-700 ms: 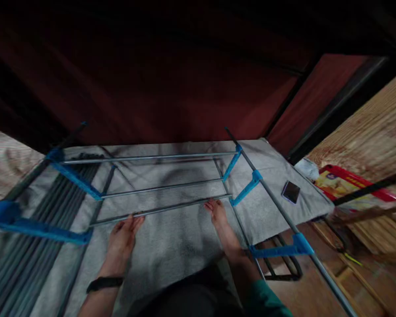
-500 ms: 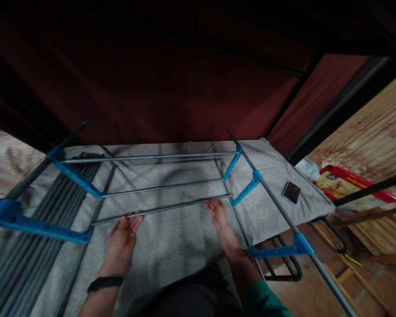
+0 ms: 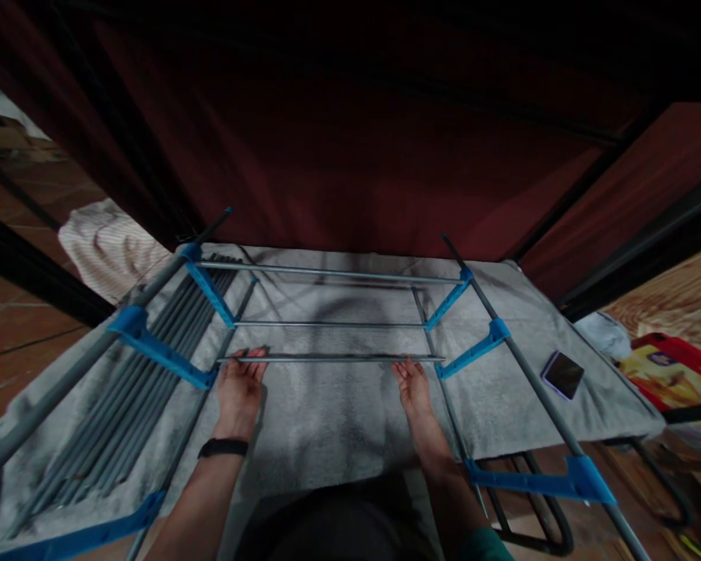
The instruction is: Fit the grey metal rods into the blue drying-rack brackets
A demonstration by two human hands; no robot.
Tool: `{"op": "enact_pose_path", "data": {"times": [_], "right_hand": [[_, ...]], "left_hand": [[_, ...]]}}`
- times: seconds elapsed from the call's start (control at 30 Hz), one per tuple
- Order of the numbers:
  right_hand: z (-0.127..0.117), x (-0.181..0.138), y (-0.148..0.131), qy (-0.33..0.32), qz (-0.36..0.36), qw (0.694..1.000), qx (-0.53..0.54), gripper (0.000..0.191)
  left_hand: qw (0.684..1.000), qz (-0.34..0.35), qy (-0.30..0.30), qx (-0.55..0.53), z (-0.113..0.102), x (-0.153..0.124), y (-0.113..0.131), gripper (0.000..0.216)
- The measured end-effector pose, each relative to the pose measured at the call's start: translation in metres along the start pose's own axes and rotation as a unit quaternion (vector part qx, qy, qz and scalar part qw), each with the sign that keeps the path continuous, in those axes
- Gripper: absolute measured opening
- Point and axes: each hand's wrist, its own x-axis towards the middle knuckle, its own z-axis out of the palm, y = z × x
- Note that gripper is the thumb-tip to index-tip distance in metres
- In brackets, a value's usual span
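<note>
A grey metal rod runs crosswise between two blue plastic brackets, the left bracket and the right bracket, of a rack frame. My left hand lies palm down near the rod's left end, fingertips touching it. My right hand lies flat near the right end, fingertips at the rod. Both hands have their fingers stretched out. Two more rods span the frame farther away. A black band sits on my left wrist.
The frame stands over a grey cloth on a table. Several loose grey rods lie at the left. A phone rests on the cloth at right. A red and yellow box lies beyond it. A dark red curtain hangs behind.
The view has swung left, so the frame sits more centred and level. My hands stay flat at the nearest rod, which now looks straight between the brackets.
</note>
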Motion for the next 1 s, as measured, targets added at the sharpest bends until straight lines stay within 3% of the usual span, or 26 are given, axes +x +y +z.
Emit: {"op": "enact_pose_path", "data": {"times": [0.23,0.7,1.0], "right_hand": [[-0.002,0.000,0.000,-0.007,-0.003,1.000,-0.011,0.026],[0.000,-0.001,0.001,-0.009,-0.015,0.999,-0.031,0.018],[0.005,-0.005,-0.002,-0.007,-0.021,1.000,-0.016,0.022]], "left_hand": [[0.999,-0.005,-0.031,-0.009,-0.002,-0.001,-0.001,0.016],[0.998,-0.045,0.039,-0.032,0.001,0.013,0.002,0.040],[0.996,-0.069,0.047,-0.031,-0.002,0.021,0.004,0.045]]}}
